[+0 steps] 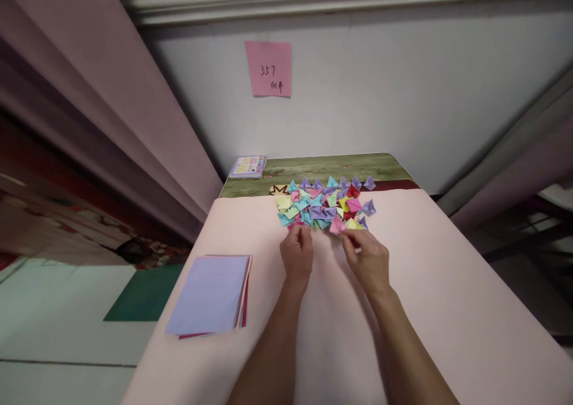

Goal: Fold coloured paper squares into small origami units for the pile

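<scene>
Several small folded paper boats (316, 200), in purple, blue, green, yellow, pink and red, stand crowded together at the far part of the pale pink table cover. My right hand (367, 257) pinches a pink paper boat (337, 225) at the near edge of the group. Beside it on the left, my left hand (297, 253) is closed, fingertips pressed together at the front of the group. A bit of magenta paper shows just past those fingertips; whether they grip it is hidden.
A stack of coloured paper sheets (213, 294), lavender on top, lies at the left on the table cover (430, 309). Small printed packs (248, 166) sit at the far left corner. Behind stands a white wall with a pink note (270, 69). Pink curtains hang at both sides.
</scene>
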Available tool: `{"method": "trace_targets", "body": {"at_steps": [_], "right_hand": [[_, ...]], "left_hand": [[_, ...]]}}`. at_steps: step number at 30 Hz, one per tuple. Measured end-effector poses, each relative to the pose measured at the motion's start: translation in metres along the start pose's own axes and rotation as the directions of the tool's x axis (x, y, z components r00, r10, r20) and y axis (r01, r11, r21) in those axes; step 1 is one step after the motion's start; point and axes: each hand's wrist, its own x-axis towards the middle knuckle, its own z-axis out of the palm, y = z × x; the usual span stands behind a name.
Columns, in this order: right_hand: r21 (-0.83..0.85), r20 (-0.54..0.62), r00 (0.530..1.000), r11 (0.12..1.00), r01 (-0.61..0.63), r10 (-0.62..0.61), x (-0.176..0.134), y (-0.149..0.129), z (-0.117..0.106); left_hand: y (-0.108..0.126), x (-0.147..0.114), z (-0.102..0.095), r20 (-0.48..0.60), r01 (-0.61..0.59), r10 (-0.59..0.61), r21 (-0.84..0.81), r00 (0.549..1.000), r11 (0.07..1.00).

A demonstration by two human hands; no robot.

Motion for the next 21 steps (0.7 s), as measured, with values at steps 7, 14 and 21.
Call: {"method": "trace_targets", "body": {"at_steps": [7,14,21], "right_hand": [[0.111,-0.008,0.947,0.941,-0.319,0.322,-0.002,0.004,-0.022],[0.237,0.185,0.846,0.812,-0.533,0.501,-0.058,0.019,-0.059],[0.151,0.288,0.876,0.885,-0.441,0.387,-0.118,0.013,-0.064]], "left_hand": [[0.007,-0.012,0.01,0.065,0.04,-0.037,-0.05,0.997,0.998],[0.038,-0.026,0.019,0.305,0.336,-0.261,-0.225,0.916,0.915],[0.049,-0.069,-0.024,0.356,-0.043,0.001,0.108,0.935,0.993]]}}
